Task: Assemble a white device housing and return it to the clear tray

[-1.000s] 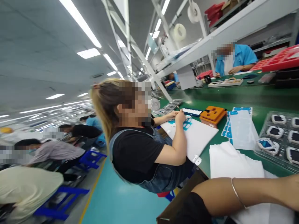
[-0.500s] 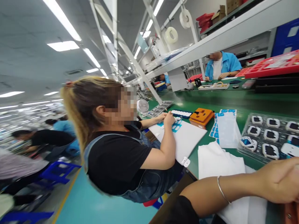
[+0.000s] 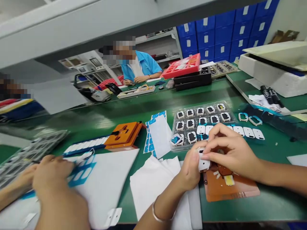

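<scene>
A small white casing piece point(image 3: 204, 164) with dark holes is held over the bench in front of me. My left hand point(image 3: 190, 169) is closed around its left side. The thumb and fingers of my right hand point(image 3: 233, 156) pinch at its upper right part, hiding some of it. Below my hands lies a flat orange fixture plate point(image 3: 231, 189) with a yellow patch. Just behind them is a clear plastic tray point(image 3: 184, 131) of white frames with dark centres. A strip of white plates point(image 3: 238, 130) lies across the tray's front right.
White cloths point(image 3: 155, 183) lie to my left, beside sheets with blue stickers point(image 3: 150, 135). An orange block fixture point(image 3: 123, 132) stands farther left, near a co-worker's hands point(image 3: 52, 172). Two loose frames point(image 3: 243, 117) and black markers point(image 3: 270, 94) lie at right. A shelf beam point(image 3: 72, 28) crosses overhead.
My view has swung right, from the co-worker beside me to my own bench. Both my hands and the white casing piece are now in view; earlier only my left arm showed.
</scene>
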`<state>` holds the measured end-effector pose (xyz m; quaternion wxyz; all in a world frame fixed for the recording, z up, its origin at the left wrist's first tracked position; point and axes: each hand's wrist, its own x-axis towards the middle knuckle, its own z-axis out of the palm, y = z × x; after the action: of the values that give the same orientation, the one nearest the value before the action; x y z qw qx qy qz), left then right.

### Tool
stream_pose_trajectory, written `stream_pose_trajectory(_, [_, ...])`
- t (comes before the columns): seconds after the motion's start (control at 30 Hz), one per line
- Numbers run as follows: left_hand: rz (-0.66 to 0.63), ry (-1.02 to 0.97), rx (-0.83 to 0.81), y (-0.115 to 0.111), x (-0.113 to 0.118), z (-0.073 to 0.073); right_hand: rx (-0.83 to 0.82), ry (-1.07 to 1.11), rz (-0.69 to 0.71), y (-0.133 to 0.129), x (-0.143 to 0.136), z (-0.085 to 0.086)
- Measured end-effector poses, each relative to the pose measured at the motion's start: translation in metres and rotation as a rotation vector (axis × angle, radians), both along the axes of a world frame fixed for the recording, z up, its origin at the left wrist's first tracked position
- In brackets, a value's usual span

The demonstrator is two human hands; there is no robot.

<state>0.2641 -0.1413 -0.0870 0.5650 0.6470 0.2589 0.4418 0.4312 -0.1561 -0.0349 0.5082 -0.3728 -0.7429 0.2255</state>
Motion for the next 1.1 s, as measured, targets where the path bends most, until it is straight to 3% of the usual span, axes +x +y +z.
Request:
stream_pose_trajectory(0.13, [-0.009,-0.033,0.052,0.000,-0.001,-0.001,-0.003,0.016,0.029,-0.003,-0.001,0.000])
stream_pose_trajectory(0.4, [-0.123,-0.190,-0.069,-0.002,-0.002,-0.015,0.117,-0.076,0.072,-0.004,-0.001,0.000])
stream_pose_trajectory(1.1, [-0.161,-0.200,-0.194,-0.005,0.001,-0.008,0.372,-0.261,-0.065,-0.009,-0.005,0.001])
